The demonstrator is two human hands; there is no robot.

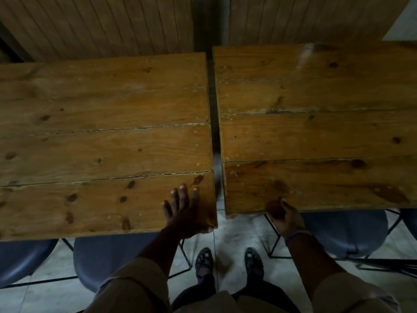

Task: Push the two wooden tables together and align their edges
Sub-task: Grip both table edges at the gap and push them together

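Observation:
Two plank-topped wooden tables stand side by side with a narrow dark gap between them. The left table [101, 143] reaches nearer to me than the right table [316, 132], so their front edges are offset. My left hand [185, 213] grips the left table's near right corner, fingers spread flat on top and thumb under the edge. At the right table's front edge near its left corner, my right hand [285, 216] holds on with the thumb on top and the fingers hidden beneath.
Dark blue round stools [106, 256] [347, 231] on black wire frames sit under the front edges of both tables. A slatted wooden wall panel [101, 23] runs behind the tables. My feet in sandals [204, 263] stand on the pale tiled floor at the gap.

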